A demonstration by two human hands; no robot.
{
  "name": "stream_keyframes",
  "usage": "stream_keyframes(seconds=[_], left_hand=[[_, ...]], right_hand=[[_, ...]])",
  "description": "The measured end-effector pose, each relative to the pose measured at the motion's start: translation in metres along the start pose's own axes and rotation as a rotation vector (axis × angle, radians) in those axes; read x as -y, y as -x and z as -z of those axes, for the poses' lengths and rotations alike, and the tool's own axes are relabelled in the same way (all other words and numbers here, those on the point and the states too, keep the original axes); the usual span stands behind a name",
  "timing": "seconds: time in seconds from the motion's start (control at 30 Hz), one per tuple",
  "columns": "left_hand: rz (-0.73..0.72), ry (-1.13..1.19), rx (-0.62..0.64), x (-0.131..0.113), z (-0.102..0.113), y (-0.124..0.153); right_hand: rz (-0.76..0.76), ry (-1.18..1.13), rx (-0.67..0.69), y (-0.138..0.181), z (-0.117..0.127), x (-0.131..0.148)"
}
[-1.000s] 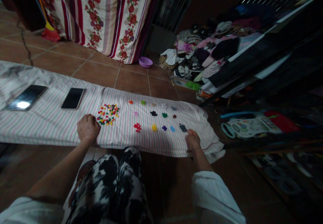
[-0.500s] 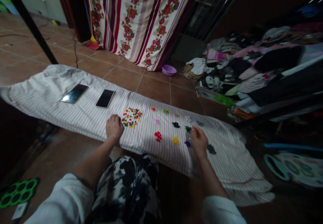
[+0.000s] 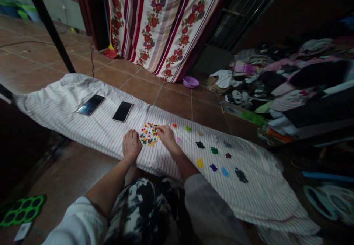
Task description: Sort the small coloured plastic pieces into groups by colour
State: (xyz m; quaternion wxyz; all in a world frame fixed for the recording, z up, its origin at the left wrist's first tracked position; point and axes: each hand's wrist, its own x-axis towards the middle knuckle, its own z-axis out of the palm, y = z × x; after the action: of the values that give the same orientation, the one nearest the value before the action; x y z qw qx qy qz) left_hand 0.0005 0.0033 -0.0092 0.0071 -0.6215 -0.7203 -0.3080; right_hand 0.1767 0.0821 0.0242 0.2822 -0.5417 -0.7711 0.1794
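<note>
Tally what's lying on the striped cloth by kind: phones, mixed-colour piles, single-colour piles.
Phones: 2
Mixed-colour pile: 1
Single-colour piles: 13
Total in view: 16. The right forearm covers part of the cloth, so more could be hidden there.

We log a striped, cloth-draped tabletop [image 3: 262,200]; on it, a multicoloured scatter of pieces [image 3: 149,134], two phones [image 3: 122,111] left of the scatter, single-colour clusters [image 3: 200,144] to its right.
</note>
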Motion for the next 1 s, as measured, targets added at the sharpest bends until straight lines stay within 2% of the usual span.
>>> stream_keyframes(seconds=[0.27, 0.4, 0.6, 0.77, 1.0], left_hand=[[-0.003, 0.01, -0.003, 0.001, -0.001, 0.0], [-0.004, 0.005, -0.001, 0.0, 0.0, 0.0], [-0.013, -0.003, -0.017, 0.001, -0.002, 0.0], [-0.011, 0.009, -0.013, 0.001, -0.002, 0.0], [-0.004, 0.022, -0.007, 0.002, -0.003, 0.0]], right_hand=[[-0.091, 0.283, 0.15, -0.033, -0.018, 0.026], [-0.11, 0.309, 0.199, -0.044, -0.024, 0.03], [-0.221, 0.291, 0.227, -0.054, -0.035, 0.03], [-0.231, 0.27, 0.205, -0.053, -0.041, 0.029], [-0.133, 0.104, 0.09, -0.047, -0.043, 0.023]])
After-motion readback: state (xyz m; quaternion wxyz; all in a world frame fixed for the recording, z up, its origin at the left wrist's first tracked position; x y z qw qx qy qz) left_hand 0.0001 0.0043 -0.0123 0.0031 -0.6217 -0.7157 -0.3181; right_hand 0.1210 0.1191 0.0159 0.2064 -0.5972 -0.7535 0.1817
